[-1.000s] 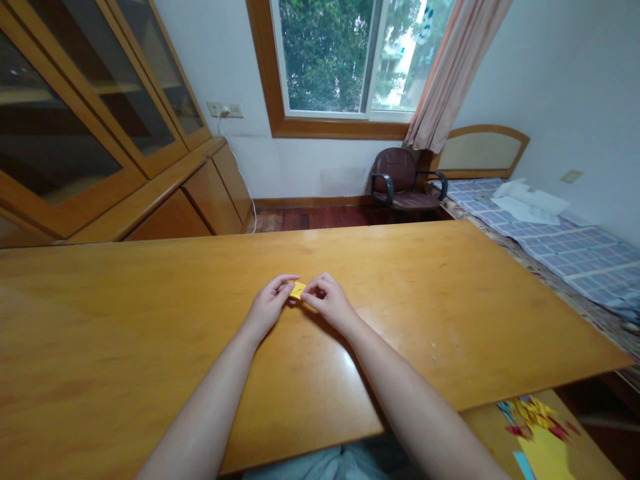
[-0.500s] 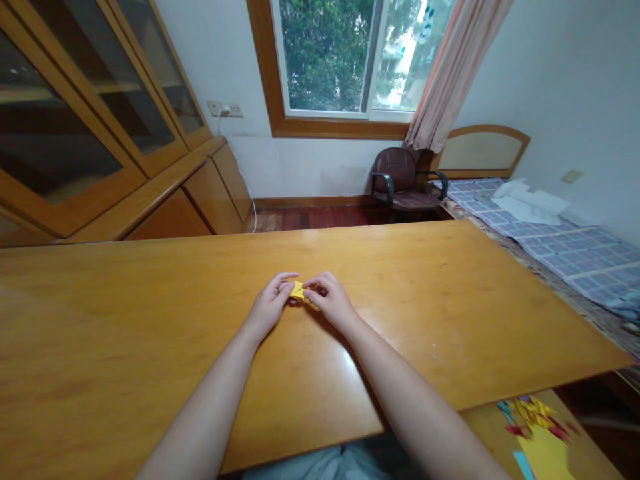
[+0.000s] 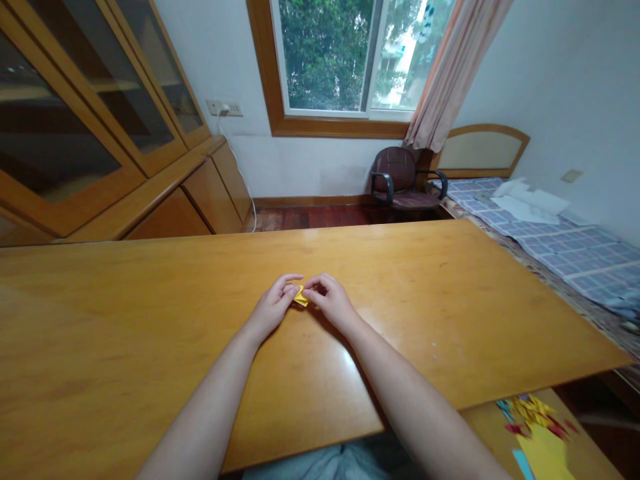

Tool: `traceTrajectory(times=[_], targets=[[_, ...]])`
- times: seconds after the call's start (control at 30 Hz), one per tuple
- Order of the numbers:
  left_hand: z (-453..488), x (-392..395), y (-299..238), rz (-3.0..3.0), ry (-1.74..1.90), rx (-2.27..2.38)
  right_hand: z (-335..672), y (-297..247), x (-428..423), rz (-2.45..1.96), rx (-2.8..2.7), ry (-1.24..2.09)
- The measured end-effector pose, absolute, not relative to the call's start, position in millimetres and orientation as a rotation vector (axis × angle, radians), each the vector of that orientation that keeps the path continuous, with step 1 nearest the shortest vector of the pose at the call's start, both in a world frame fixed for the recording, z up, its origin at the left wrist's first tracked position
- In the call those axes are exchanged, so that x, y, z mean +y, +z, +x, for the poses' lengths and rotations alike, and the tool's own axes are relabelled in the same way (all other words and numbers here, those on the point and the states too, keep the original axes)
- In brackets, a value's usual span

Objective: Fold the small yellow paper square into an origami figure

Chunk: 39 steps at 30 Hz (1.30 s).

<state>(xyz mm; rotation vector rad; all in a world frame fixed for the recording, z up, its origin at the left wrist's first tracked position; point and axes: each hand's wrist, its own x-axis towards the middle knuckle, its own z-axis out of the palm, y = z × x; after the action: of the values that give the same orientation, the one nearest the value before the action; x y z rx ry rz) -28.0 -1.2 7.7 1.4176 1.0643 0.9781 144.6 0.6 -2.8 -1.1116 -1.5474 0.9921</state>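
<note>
A small folded piece of yellow paper (image 3: 301,297) is held between my two hands, just above the wooden table (image 3: 150,333). My left hand (image 3: 274,301) pinches its left side with thumb and fingers, the index finger stretched over the far side. On the other side, my right hand (image 3: 329,296) grips the right edge between thumb and fingertips. The fingers cover much of the paper, so its full folded shape is hidden.
At the lower right, a lower surface (image 3: 487,427) bears yellow paper sheets (image 3: 545,453), a light blue strip (image 3: 523,463) and a pile of colourful folded pieces (image 3: 535,412). Beyond the table stand a brown armchair (image 3: 400,177), a bed (image 3: 565,240) and a glass-doored cabinet (image 3: 185,193).
The yellow paper has turned and tilted between my fingers, showing a smaller face. My left fingers have shifted slightly right, closer to my right hand.
</note>
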Motion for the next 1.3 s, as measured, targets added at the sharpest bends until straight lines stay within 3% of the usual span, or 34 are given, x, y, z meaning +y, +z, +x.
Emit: traceTrajectory(times=[1.3], targets=[[-29.3, -3.5, 15.5, 1.467, 1.036, 1.027, 147.2, 7.6, -7.0, -1.026, -1.655, 0.805]])
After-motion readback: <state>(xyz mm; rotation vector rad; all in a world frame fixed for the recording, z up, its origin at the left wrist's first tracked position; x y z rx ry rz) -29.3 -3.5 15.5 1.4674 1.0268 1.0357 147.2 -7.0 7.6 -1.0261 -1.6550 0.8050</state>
